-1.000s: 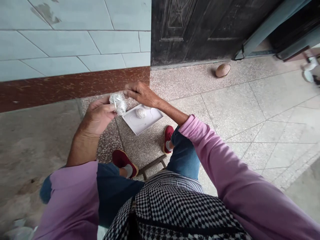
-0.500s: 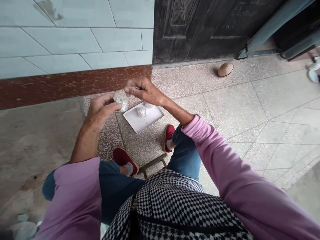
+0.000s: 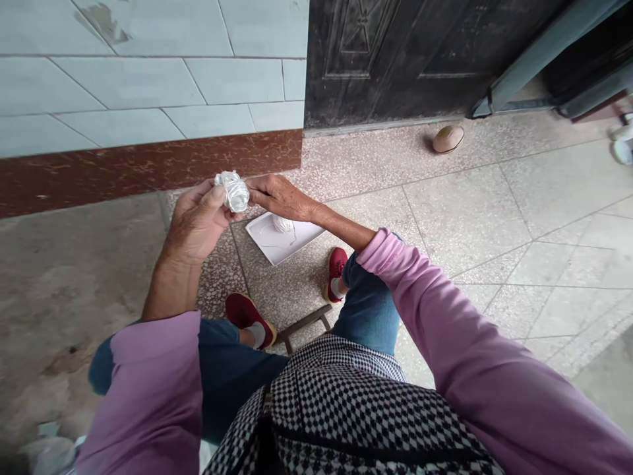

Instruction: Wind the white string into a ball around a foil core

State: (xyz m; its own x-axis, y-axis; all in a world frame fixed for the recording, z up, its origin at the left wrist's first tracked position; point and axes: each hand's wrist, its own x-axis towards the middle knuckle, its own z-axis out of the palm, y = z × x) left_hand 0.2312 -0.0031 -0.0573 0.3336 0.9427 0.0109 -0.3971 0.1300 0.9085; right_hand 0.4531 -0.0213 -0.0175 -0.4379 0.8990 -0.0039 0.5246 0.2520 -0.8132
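Here the far edge of the white tray (image 3: 274,247) is covered by the right hand (image 3: 277,196), and a thin thread lying in the tray is hard to follow. Inside the tray sits one small ball of thread (image 3: 283,224). Above the tray's left corner, the left hand (image 3: 198,221) has its grip pressed around a large ball of thread (image 3: 232,190). The right fingertips touch this ball; whether their grip pinches a thread, I cannot tell. The tray lies on the floor (image 3: 445,218).
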